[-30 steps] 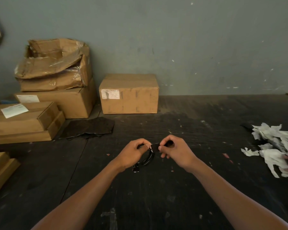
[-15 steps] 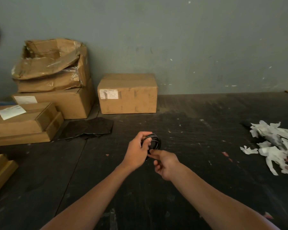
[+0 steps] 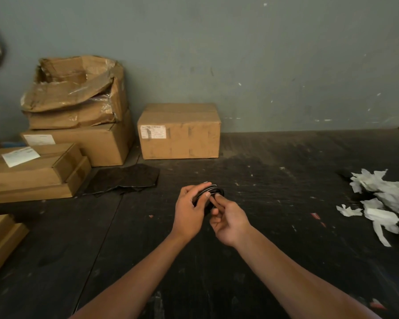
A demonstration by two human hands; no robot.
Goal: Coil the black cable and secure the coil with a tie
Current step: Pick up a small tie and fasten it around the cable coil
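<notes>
A small coil of black cable is held above the dark table, near the middle of the view. My left hand wraps around the coil's left side, thumb across its front. My right hand sits just below and to the right, palm up, with its fingertips touching the coil's lower edge. Most of the coil is hidden behind my fingers. I cannot make out a tie on it.
A closed cardboard box stands at the back by the wall. More boxes are stacked at the left, with dark sheets in front of them. Torn white paper scraps lie at the right on the dark table.
The cable, stretched between both hands a second ago, is now gathered into a tight coil in my left hand. My right hand dropped below it and turned palm up.
</notes>
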